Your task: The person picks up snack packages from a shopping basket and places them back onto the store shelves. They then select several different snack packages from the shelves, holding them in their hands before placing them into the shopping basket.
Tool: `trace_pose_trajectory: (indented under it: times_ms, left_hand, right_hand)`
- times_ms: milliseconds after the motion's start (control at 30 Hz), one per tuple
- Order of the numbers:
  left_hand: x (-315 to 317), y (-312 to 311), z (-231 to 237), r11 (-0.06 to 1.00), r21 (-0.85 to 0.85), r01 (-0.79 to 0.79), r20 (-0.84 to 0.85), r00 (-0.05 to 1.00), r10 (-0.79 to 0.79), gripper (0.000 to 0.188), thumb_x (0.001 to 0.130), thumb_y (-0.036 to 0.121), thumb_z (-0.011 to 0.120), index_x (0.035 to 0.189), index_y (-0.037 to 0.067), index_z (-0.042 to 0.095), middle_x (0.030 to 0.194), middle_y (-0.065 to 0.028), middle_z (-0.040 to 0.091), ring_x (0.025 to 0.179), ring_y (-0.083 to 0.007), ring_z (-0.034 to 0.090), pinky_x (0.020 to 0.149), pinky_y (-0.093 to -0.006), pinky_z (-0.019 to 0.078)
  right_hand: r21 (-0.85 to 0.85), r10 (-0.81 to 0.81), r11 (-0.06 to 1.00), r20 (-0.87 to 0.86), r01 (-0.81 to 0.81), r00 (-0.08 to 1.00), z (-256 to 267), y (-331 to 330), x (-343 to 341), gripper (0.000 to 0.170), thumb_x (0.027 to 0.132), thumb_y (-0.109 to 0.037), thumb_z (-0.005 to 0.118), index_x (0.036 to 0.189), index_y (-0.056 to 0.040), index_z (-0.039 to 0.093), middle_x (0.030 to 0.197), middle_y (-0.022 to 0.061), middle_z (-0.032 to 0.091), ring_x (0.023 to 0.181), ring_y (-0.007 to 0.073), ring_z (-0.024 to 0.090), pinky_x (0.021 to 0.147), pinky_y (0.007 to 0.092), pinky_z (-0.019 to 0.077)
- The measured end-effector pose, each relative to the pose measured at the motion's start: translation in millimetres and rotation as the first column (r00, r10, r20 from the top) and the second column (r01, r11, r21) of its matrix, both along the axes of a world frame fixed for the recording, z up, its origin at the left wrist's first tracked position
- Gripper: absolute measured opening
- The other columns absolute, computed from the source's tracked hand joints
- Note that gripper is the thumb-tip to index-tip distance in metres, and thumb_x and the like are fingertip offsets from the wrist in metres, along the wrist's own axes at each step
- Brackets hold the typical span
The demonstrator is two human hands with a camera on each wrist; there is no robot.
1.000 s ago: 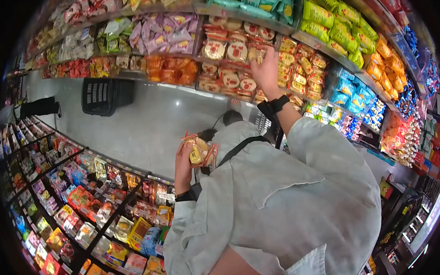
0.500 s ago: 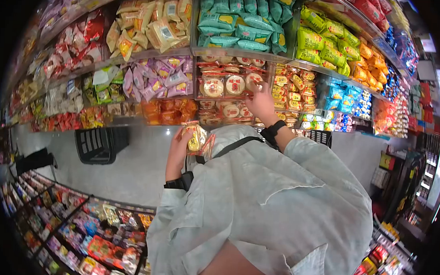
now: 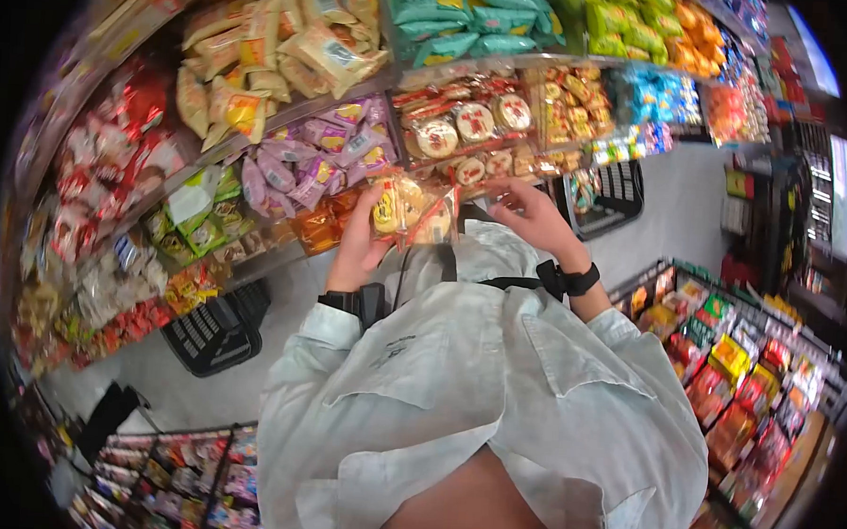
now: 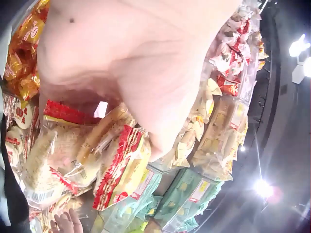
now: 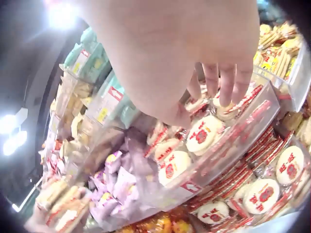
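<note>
Red-edged, clear plastic packets of round pale crackers [image 3: 409,210] are gripped in the left hand [image 3: 356,247], its fingers and thumb bent round them. Just beside them, the right hand [image 3: 543,222] is partly open, its fingers loosely bent and apart, with nothing visibly in its hold. Black wrist devices circle both wrists, above the cuffs of a pale grey-green shirt [image 3: 419,359]. Beyond the hands, a clear plastic bin holds white round crackers printed in red [image 3: 475,122]. Shiny purple packets [image 3: 319,156] lie left of that bin, teal packets [image 3: 477,21] above it, and gold-and-red wrapped snacks [image 3: 574,101] to its right. Black plastic shopping basket [image 3: 217,331] stands on the grey floor [image 3: 299,306], lower left.
</note>
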State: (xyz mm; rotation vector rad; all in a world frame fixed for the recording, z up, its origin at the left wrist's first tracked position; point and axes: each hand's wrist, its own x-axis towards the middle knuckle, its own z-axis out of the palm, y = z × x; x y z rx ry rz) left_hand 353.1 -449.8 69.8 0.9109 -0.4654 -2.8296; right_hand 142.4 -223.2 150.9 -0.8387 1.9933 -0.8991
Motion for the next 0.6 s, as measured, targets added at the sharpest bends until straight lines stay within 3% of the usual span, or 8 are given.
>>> trace_pose_trajectory:
  times_ms: [33, 167, 267, 300, 400, 500, 600]
  left_hand:
    - [-7, -5, -3, 0.998, 0.034, 0.055, -0.047, 0.997, -0.053, 0.047, 0.106, 0.035, 0.056, 0.14, 0.002, 0.057, 0.133, -0.0113, 0.067, 0.119, -0.0241, 0.067, 0.105, -0.0415, 0.0535]
    - [-40, 1, 8, 0.956, 0.01, 0.294, -0.162, 0.944, -0.289, 0.055, 0.107, 0.042, 0.051, 0.143, 0.001, 0.053, 0.136, -0.0157, 0.065, 0.124, -0.0267, 0.065, 0.108, -0.0434, 0.0519]
    - [-60, 23, 22, 0.91, -0.044, 0.412, -0.223, 0.884, -0.411, 0.058, 0.108, 0.041, 0.047, 0.146, -0.002, 0.049, 0.14, -0.0188, 0.062, 0.128, -0.0288, 0.063, 0.109, -0.0437, 0.0514]
    - [-65, 31, 28, 0.898, -0.039, 0.437, -0.248, 0.867, -0.433, 0.055, 0.108, 0.039, 0.047, 0.145, -0.002, 0.049, 0.139, -0.0182, 0.063, 0.125, -0.0277, 0.065, 0.107, -0.0428, 0.0526]
    - [-67, 51, 35, 0.879, -0.083, 0.469, -0.232, 0.849, -0.475, 0.056, 0.107, 0.037, 0.047, 0.146, -0.003, 0.048, 0.14, -0.0201, 0.062, 0.126, -0.0291, 0.064, 0.108, -0.0427, 0.0517]
    - [-60, 68, 33, 0.911, -0.131, 0.391, -0.178, 0.895, -0.41, 0.061, 0.106, 0.043, 0.046, 0.144, -0.005, 0.049, 0.142, -0.0235, 0.06, 0.131, -0.0328, 0.06, 0.115, -0.0452, 0.0465]
    - [-43, 88, 16, 0.939, -0.204, 0.276, -0.017, 0.958, -0.286, 0.062, 0.104, 0.042, 0.049, 0.144, -0.006, 0.049, 0.14, -0.0246, 0.061, 0.131, -0.0345, 0.06, 0.116, -0.0461, 0.0456]
  right_hand:
    - [0.006, 0.024, 1.0, -0.055, -0.024, 0.998, 9, 5, 12, 0.044, 0.098, -0.015, 0.071, 0.139, -0.0048, 0.058, 0.118, 0.009, 0.07, 0.101, 0.0174, 0.069, 0.092, 0.032, 0.0553]
    - [0.001, -0.16, 0.987, 0.138, 0.162, 0.977, 28, 26, 47, 0.058, 0.097, -0.015, 0.073, 0.149, -0.0064, 0.048, 0.12, 0.0092, 0.069, 0.107, 0.0178, 0.068, 0.098, 0.0343, 0.0535]
    - [-0.067, -0.267, 0.956, 0.202, 0.285, 0.942, 29, 39, 63, 0.059, 0.097, -0.014, 0.074, 0.149, -0.0036, 0.047, 0.12, 0.0083, 0.069, 0.109, 0.0171, 0.067, 0.099, 0.0349, 0.0531]
    - [-0.073, -0.301, 0.944, 0.203, 0.321, 0.932, 29, 43, 65, 0.057, 0.094, -0.02, 0.078, 0.14, 0.001, 0.052, 0.119, 0.0146, 0.071, 0.11, 0.0231, 0.07, 0.096, 0.0371, 0.055]
    - [-0.082, -0.386, 0.904, 0.267, 0.42, 0.883, 13, 60, 67, 0.045, 0.092, -0.015, 0.079, 0.13, -0.0015, 0.061, 0.117, 0.0119, 0.072, 0.111, 0.0226, 0.07, 0.097, 0.0364, 0.0544]
    - [-0.173, -0.303, 0.934, 0.08, 0.313, 0.95, -2, 90, 57, 0.026, 0.091, -0.006, 0.076, 0.115, -0.0038, 0.065, 0.122, 0.0053, 0.068, 0.115, 0.0187, 0.065, 0.102, 0.0355, 0.0507]
    - [-0.391, -0.315, 0.899, -0.268, 0.196, 0.91, 0, 126, 39, 0.022, 0.087, -0.003, 0.078, 0.106, -0.0086, 0.071, 0.124, 0.0054, 0.068, 0.123, 0.0208, 0.06, 0.107, 0.0374, 0.0472]
